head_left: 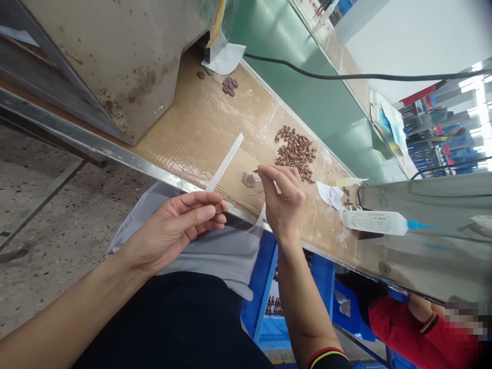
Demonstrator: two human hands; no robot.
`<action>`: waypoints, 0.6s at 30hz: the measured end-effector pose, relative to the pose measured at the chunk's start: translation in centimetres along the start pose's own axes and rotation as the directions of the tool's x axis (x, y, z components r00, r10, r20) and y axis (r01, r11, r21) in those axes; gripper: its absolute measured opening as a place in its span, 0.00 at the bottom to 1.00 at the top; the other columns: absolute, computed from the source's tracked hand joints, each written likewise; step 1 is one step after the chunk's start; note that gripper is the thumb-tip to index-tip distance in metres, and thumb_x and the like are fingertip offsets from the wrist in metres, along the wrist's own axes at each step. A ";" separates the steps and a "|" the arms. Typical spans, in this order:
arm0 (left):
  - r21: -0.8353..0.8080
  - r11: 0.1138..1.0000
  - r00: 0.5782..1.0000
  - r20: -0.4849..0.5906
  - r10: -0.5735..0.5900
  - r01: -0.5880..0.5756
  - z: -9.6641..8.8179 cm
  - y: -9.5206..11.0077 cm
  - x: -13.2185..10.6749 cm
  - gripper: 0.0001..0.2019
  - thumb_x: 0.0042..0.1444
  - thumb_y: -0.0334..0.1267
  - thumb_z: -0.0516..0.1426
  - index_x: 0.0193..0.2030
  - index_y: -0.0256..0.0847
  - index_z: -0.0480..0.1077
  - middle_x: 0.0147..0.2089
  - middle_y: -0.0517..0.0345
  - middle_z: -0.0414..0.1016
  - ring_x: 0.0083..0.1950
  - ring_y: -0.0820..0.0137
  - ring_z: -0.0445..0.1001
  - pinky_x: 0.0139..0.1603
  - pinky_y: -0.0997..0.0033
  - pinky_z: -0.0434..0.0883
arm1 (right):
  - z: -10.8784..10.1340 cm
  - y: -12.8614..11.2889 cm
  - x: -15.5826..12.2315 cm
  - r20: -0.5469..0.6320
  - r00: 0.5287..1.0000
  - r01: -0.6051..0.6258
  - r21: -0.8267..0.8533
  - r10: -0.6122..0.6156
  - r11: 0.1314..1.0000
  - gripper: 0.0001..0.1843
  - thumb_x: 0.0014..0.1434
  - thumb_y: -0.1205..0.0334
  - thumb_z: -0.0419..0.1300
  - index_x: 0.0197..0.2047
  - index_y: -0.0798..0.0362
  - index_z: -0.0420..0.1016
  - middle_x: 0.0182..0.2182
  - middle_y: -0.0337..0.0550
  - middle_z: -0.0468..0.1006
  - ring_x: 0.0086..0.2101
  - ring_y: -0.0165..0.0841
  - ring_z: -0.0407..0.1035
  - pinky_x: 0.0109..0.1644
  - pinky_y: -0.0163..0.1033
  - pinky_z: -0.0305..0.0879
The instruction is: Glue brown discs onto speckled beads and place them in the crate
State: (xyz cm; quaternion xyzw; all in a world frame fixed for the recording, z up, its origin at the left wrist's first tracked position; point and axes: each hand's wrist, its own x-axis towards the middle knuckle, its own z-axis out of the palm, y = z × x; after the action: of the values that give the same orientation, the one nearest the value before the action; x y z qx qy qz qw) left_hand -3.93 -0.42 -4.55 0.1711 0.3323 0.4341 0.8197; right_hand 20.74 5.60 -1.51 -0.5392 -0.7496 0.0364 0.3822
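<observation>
My left hand (186, 225) is closed in a pinch, holding a small brown disc (219, 209) between thumb and fingers just in front of the bench's edge. Over the bench, my right hand (282, 192) has its thumb and fingertips pressed together; a tiny dark tip shows there, too small to name. Just left of those fingertips sits a small round clear dish (251, 179) with something brown in it. A heap of small copper-brown parts (294, 151) lies beyond my right hand. Several brown discs (229, 86) rest further up the bench.
A stained metal housing (146, 56) stands on the left. At right lie a bottle with a blue nozzle (376, 222) and white paper (329, 195). A black cable (307, 76) crosses behind. Blue crates (265, 292) stand below; a person in red (400, 328) is at lower right.
</observation>
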 end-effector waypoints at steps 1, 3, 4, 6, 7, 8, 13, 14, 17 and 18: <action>0.000 1.000 1.000 -0.003 -0.001 0.001 0.0 0.0 0.0 0.09 0.64 0.37 0.76 0.51 0.44 0.90 0.52 0.49 0.91 0.46 0.65 0.88 0.52 0.71 0.86 | 0.0 0.0 0.0 0.000 1.000 0.009 0.003 -0.009 1.000 0.12 0.82 0.60 0.63 0.52 0.38 0.90 0.47 0.39 0.91 0.48 0.41 0.81 0.58 0.53 0.78; 0.004 1.000 1.000 -0.005 -0.004 0.004 0.0 -0.1 0.1 0.09 0.64 0.37 0.76 0.51 0.43 0.90 0.52 0.48 0.91 0.47 0.65 0.88 0.53 0.72 0.86 | 0.0 -0.1 0.0 -0.004 0.999 0.037 0.008 -0.037 0.999 0.11 0.81 0.62 0.64 0.52 0.39 0.90 0.47 0.39 0.91 0.47 0.41 0.81 0.57 0.52 0.78; 0.005 1.000 1.000 -0.005 -0.006 0.006 -0.1 -0.1 0.1 0.09 0.65 0.37 0.76 0.50 0.43 0.90 0.52 0.48 0.91 0.48 0.65 0.88 0.53 0.72 0.86 | 0.0 -0.2 0.0 -0.008 0.999 0.048 0.008 -0.048 0.999 0.12 0.81 0.63 0.64 0.52 0.40 0.90 0.47 0.39 0.91 0.47 0.41 0.81 0.57 0.51 0.78; -0.003 1.000 1.000 0.000 -0.009 0.009 -0.2 -0.2 0.2 0.09 0.65 0.37 0.76 0.51 0.43 0.90 0.52 0.49 0.91 0.48 0.65 0.88 0.54 0.73 0.86 | 0.0 -0.2 0.0 -0.014 0.998 0.058 -0.001 -0.058 0.998 0.12 0.81 0.64 0.64 0.52 0.40 0.90 0.46 0.40 0.91 0.47 0.41 0.81 0.56 0.51 0.78; -0.011 1.000 1.000 0.003 -0.010 0.010 -0.2 -0.3 0.3 0.09 0.65 0.37 0.76 0.51 0.43 0.90 0.52 0.49 0.91 0.48 0.66 0.88 0.54 0.74 0.86 | 0.0 -0.2 0.0 -0.015 0.998 0.060 -0.005 -0.060 0.998 0.12 0.81 0.64 0.64 0.51 0.41 0.89 0.46 0.40 0.91 0.47 0.41 0.81 0.56 0.51 0.79; -0.021 1.000 1.000 0.010 -0.011 0.012 -0.2 -0.3 0.3 0.08 0.65 0.37 0.76 0.50 0.44 0.90 0.51 0.50 0.91 0.48 0.66 0.88 0.54 0.75 0.86 | 0.0 -0.3 0.0 -0.016 0.998 0.060 -0.007 -0.060 0.998 0.12 0.81 0.65 0.64 0.51 0.41 0.89 0.46 0.40 0.91 0.46 0.40 0.82 0.56 0.51 0.79; -0.081 0.996 0.999 0.029 -0.022 0.024 0.0 -0.2 0.6 0.08 0.65 0.35 0.76 0.50 0.43 0.91 0.50 0.51 0.91 0.46 0.69 0.89 0.51 0.78 0.86 | -1.3 -1.5 -0.2 -0.115 0.993 0.004 0.007 -0.004 1.000 0.10 0.80 0.62 0.66 0.50 0.40 0.90 0.45 0.39 0.91 0.46 0.41 0.84 0.55 0.54 0.83; -0.090 0.996 0.999 0.028 -0.027 0.029 0.1 -0.2 0.7 0.08 0.65 0.34 0.76 0.50 0.43 0.91 0.50 0.51 0.91 0.45 0.69 0.89 0.51 0.77 0.86 | -1.8 -2.1 -0.3 -0.148 0.989 -0.021 0.030 0.025 0.999 0.09 0.79 0.61 0.67 0.50 0.39 0.90 0.45 0.39 0.91 0.46 0.42 0.85 0.55 0.55 0.83; -0.111 0.993 0.998 0.042 -0.035 0.040 0.4 -0.2 0.8 0.08 0.64 0.34 0.77 0.49 0.42 0.90 0.48 0.51 0.91 0.43 0.70 0.89 0.50 0.75 0.87 | -3.3 -4.3 -0.9 -0.178 0.972 -0.118 0.200 0.155 0.973 0.08 0.76 0.62 0.70 0.50 0.36 0.91 0.45 0.38 0.91 0.47 0.43 0.85 0.57 0.56 0.84; -0.115 0.993 0.998 0.048 -0.035 0.041 0.5 -0.3 0.9 0.08 0.63 0.34 0.77 0.48 0.42 0.90 0.48 0.51 0.91 0.43 0.70 0.89 0.50 0.75 0.88 | -3.6 -5.1 -1.2 -0.150 0.968 -0.156 0.277 0.203 0.948 0.09 0.75 0.63 0.71 0.51 0.36 0.91 0.45 0.38 0.90 0.47 0.42 0.85 0.57 0.56 0.84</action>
State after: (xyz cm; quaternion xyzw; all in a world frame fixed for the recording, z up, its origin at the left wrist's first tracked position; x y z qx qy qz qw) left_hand -3.05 0.13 -4.68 0.1267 0.2910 0.4330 0.8437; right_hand 19.16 1.18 2.76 -0.5511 -0.6489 0.1224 0.5102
